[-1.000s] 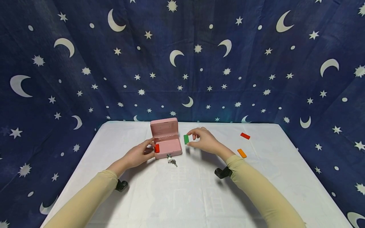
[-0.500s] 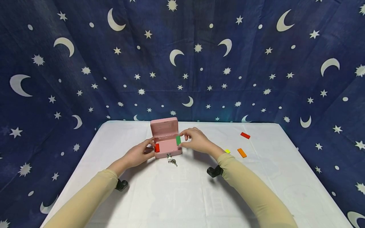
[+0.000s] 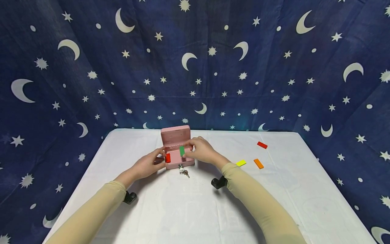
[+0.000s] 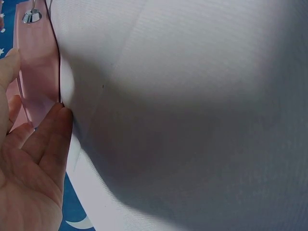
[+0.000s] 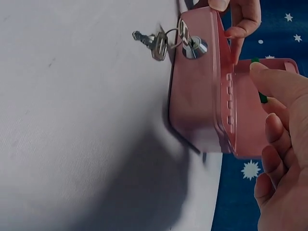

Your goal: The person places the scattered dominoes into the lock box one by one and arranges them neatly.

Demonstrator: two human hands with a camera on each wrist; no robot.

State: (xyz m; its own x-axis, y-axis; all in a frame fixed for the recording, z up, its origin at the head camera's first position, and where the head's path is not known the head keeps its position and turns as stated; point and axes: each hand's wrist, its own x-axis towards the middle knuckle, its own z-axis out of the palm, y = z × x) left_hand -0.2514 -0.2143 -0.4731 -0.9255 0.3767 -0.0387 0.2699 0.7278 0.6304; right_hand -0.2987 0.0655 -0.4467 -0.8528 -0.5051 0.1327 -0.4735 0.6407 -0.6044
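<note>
A pink cash box [image 3: 171, 166] stands with its lid raised, a lock with keys [image 3: 184, 172] at its front. My left hand [image 3: 150, 165] holds the box's left end, fingers bent around its edge. Just inside that end, by those fingers, is a red block [image 3: 168, 158]; its full outline is hidden. Between thumb and fingertips, my right hand [image 3: 201, 151] pinches a green block [image 3: 181, 151] over the box's interior, held on edge. In the right wrist view, only slivers of the green block [image 5: 263, 97] show past the thumb.
Right of the box, a yellow block [image 3: 241, 163] lies beside the right sleeve, partly covered by it. An orange block [image 3: 258, 163] and another red block [image 3: 262, 145] lie farther right on the white tabletop [image 3: 182, 210]. A star-and-moon cloth [image 3: 195, 74] hangs behind.
My right hand has carried the green block leftward, from beside the box to over its interior. The yellow block has come out from behind the right sleeve. The left hand stays put.
</note>
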